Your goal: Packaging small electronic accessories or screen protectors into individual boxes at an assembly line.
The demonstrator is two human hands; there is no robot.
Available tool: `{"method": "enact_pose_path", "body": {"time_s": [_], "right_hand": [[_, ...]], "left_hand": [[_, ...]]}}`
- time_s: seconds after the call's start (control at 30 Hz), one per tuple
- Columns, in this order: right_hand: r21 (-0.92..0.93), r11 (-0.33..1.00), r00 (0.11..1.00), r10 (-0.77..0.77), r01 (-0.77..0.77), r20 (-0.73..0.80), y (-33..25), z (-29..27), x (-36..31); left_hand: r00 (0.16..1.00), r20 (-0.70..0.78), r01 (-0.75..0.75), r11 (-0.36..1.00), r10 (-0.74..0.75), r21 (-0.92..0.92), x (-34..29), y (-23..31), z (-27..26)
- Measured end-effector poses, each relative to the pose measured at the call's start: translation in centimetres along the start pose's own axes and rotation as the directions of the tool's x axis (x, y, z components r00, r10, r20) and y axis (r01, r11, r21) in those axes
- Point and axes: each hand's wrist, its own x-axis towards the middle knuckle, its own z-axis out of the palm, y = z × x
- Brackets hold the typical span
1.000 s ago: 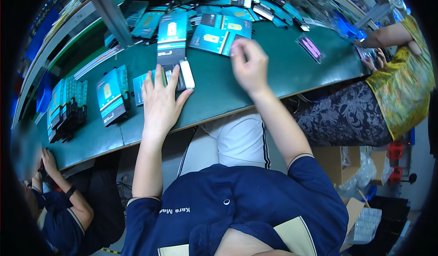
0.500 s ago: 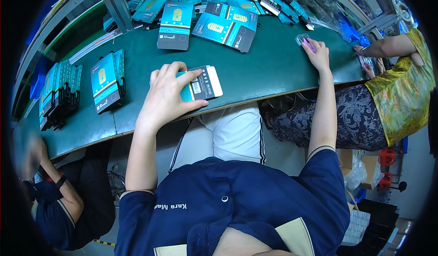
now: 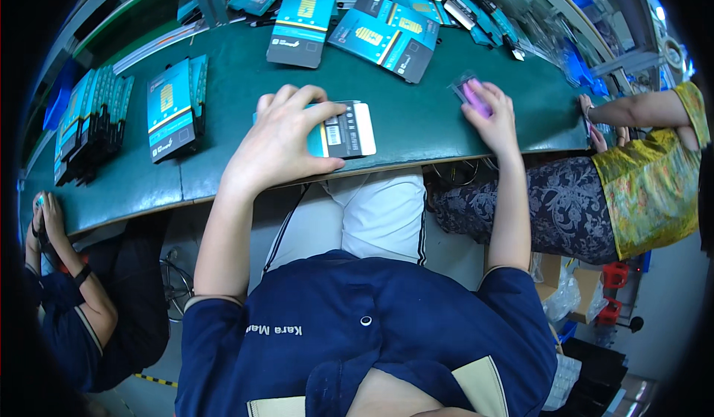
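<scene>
The left forearm (image 3: pixel 229 242) extends from the near side toward the far side, leaning right up to the wrist. The left hand (image 3: pixel 286 138) is back-up with its knuckles arched; index finger and thumb (image 3: pixel 326 165) both point right, spread apart in a wide curved grip. The right forearm (image 3: pixel 512 205) runs almost straight away from the near side. The right hand (image 3: pixel 491 116) bends leftward at the wrist, slightly blurred, fingers curled and pinching toward the thumb. The hands are well apart.

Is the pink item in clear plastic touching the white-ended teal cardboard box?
Apart: the head view shows green tabletop between the pink item and the white-ended teal box.
</scene>
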Motion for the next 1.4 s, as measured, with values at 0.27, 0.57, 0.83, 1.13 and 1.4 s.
{"method": "enact_pose_path", "body": {"time_s": [0.27, 0.57, 0.83, 1.13, 1.4], "right_hand": [[0.476, 0.855, 0.895, -0.361, 0.206, 0.261, -12.2, -1.0, -2.9], [0.908, 0.338, 0.934, -0.332, 0.249, -0.132, -17.7, 1.0, -2.2], [0.829, -0.463, 0.949, -0.175, -0.314, 0.262, -22.4, -3.0, -0.2], [0.968, -0.017, 0.966, 0.070, 0.250, -0.248, -23.1, 0.6, -0.6], [0.975, -0.096, 0.972, 0.145, 0.202, -0.187, -24.0, 1.3, -0.3]], "left_hand": [[0.998, -0.051, 0.024, 0.999, -0.025, -0.024, 1.3, 0.4, 1.8], [0.988, 0.111, -0.102, 0.994, 0.107, -0.046, 2.1, 1.6, 1.2], [0.637, -0.751, -0.327, 0.819, -0.177, -0.471, 3.0, 3.2, 4.9], [0.757, -0.479, -0.410, 0.247, -0.445, -0.878, 3.1, 5.4, 2.0], [0.717, -0.558, -0.387, 0.428, -0.418, -0.817, 2.8, 4.4, 2.7]]}}
